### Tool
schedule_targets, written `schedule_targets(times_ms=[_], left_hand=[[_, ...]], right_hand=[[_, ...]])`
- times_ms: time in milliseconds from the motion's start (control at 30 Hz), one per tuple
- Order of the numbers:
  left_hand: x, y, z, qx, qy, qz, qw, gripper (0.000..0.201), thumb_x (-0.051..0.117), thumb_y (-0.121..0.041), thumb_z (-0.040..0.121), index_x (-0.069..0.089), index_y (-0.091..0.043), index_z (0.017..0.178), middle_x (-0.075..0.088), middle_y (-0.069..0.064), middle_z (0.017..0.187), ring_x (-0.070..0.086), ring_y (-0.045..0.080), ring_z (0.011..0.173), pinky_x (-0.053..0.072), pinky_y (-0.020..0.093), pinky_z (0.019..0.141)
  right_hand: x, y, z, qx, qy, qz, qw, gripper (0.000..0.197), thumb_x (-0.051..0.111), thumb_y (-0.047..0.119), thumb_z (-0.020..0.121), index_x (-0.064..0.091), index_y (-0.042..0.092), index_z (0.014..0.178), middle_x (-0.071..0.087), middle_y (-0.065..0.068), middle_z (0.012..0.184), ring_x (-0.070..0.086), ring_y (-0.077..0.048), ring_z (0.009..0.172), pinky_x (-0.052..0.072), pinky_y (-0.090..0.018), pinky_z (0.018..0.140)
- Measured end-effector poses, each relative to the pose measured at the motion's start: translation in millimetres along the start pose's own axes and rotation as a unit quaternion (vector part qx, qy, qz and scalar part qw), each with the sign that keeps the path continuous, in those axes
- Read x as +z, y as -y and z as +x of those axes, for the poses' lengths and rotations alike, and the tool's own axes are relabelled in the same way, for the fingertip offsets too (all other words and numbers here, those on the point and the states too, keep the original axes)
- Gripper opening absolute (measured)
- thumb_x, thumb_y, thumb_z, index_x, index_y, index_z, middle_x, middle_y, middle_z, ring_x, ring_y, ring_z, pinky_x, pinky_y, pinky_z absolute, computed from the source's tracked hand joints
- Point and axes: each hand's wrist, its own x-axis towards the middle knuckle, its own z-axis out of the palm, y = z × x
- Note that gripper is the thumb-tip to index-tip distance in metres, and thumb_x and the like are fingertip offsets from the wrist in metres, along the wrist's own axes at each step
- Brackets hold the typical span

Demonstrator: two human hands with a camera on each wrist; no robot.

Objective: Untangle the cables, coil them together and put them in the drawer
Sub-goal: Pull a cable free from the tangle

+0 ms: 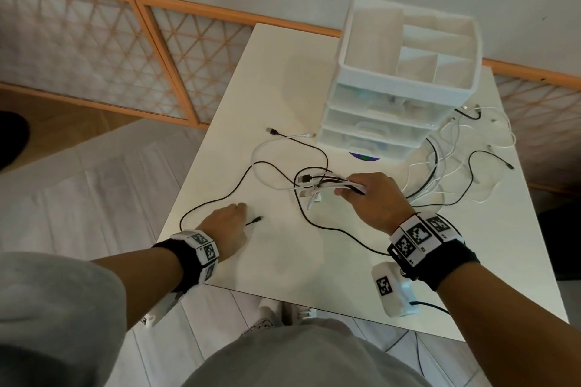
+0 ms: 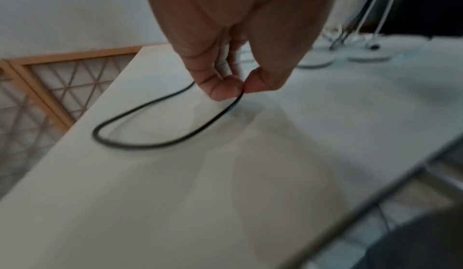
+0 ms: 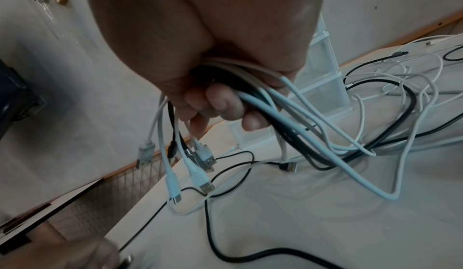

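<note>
Several black and white USB cables lie tangled across the white table [image 1: 283, 261]. My right hand [image 1: 371, 195] grips a bundle of cable ends [image 1: 323, 187] above the table's middle; in the right wrist view the fingers [image 3: 225, 107] curl round the bundle [image 3: 263, 99], with plugs [image 3: 200, 158] dangling below. My left hand [image 1: 228, 221] pinches a thin black cable [image 2: 155, 140] near its plug [image 1: 256, 219], thumb and forefinger [image 2: 225, 89] closed on it at the table's left. The drawer unit [image 1: 386, 122] stands at the back with its drawers closed.
A loose heap of cables [image 1: 465, 151] lies right of the drawer unit. A white tagged device [image 1: 393, 289] sits at the table's near edge. The open-top organiser tray [image 1: 408, 41] crowns the unit. A lattice screen [image 1: 94, 56] stands beyond the table's left edge.
</note>
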Motion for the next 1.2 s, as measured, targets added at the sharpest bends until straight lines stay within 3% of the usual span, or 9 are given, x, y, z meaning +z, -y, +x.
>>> schedule_targets(times_ms=[133,200,400,567,767,867,967,1067,1200], left_hand=[[-48.2,-45.0,7.6,0.016,-0.097,-0.13,0.987,0.025,0.053,-0.024,0.09,0.048,-0.008,0.072,0.056,0.011,0.08,0.061,0.035,0.08,0.041,0.034,0.065],[-78.1,-73.7,11.0,0.006,-0.114,-0.269,0.956,0.03,0.056,-0.025,0.089,0.057,-0.003,0.068,0.067,0.011,0.069,0.065,0.028,0.069,0.05,0.033,0.063],[-125.5,-132.3,17.2,-0.038,0.005,-0.707,0.706,0.012,0.06,-0.005,0.09,0.066,-0.001,0.081,0.063,0.01,0.067,0.063,0.02,0.06,0.053,0.025,0.053],[-121.2,-143.2,22.9,-0.051,0.065,-0.766,0.638,0.007,0.059,-0.004,0.093,0.065,-0.002,0.088,0.064,0.009,0.074,0.062,0.016,0.062,0.053,0.019,0.055],[-125.0,-134.7,27.5,-0.115,0.075,-0.696,0.705,0.006,0.061,-0.005,0.092,0.064,-0.008,0.096,0.066,0.005,0.08,0.062,0.014,0.067,0.05,0.023,0.056],[-143.2,-122.7,37.7,-0.159,-0.103,-0.586,0.788,0.011,0.052,0.0,0.088,0.058,-0.009,0.084,0.059,0.009,0.089,0.058,0.023,0.078,0.051,0.033,0.068],[-173.7,-131.2,38.1,-0.01,-0.245,-0.502,0.829,0.021,0.05,-0.019,0.089,0.062,-0.016,0.105,0.067,0.003,0.105,0.063,0.022,0.098,0.052,0.04,0.091],[-191.7,-160.3,32.5,0.162,-0.161,-0.439,0.869,0.025,0.044,-0.032,0.096,0.062,-0.022,0.111,0.072,-0.002,0.101,0.067,0.016,0.098,0.051,0.04,0.095],[-185.4,-182.4,37.0,0.194,-0.067,-0.267,0.942,0.062,0.018,-0.061,0.1,0.063,-0.021,0.113,0.07,0.0,0.11,0.065,0.018,0.103,0.047,0.034,0.093]], right_hand=[[-10.2,-4.1,0.7,0.03,-0.025,0.056,0.998,0.026,0.063,0.025,0.093,0.067,0.025,0.067,0.057,0.003,0.055,0.052,-0.018,0.054,0.042,-0.026,0.058],[-17.7,-1.6,1.6,0.048,-0.045,0.117,0.991,0.023,0.061,0.021,0.093,0.069,0.024,0.072,0.064,0.002,0.057,0.056,-0.016,0.05,0.044,-0.026,0.055],[-43.3,17.3,-2.0,0.025,-0.069,0.318,0.945,0.012,0.055,0.017,0.1,0.066,0.015,0.098,0.077,-0.007,0.082,0.068,-0.013,0.065,0.046,-0.017,0.054],[-53.8,21.8,-10.5,-0.025,-0.022,0.339,0.94,0.017,0.051,0.015,0.103,0.065,0.007,0.108,0.059,-0.018,0.065,0.054,-0.017,0.049,0.042,-0.017,0.049],[-55.6,4.2,-3.7,-0.024,-0.03,0.261,0.965,0.013,0.059,0.023,0.099,0.072,0.019,0.099,0.047,0.011,0.055,0.042,-0.011,0.051,0.039,-0.028,0.055],[-64.5,2.3,-2.5,-0.022,-0.027,0.222,0.975,0.013,0.059,0.021,0.098,0.072,0.02,0.098,0.051,0.014,0.054,0.045,-0.015,0.054,0.041,-0.033,0.057],[-71.4,6.6,0.6,-0.038,-0.019,0.181,0.983,0.012,0.059,0.018,0.098,0.071,0.017,0.096,0.053,0.017,0.054,0.048,-0.013,0.055,0.042,-0.031,0.06],[-74.6,17.2,4.7,-0.073,-0.014,0.138,0.988,0.012,0.062,0.015,0.095,0.071,0.021,0.09,0.057,0.02,0.056,0.049,0.0,0.053,0.039,-0.027,0.062],[-81.6,29.4,5.7,-0.122,-0.034,0.099,0.987,0.028,0.062,0.008,0.09,0.066,0.034,0.08,0.072,0.005,0.081,0.065,-0.012,0.076,0.051,-0.033,0.072]])
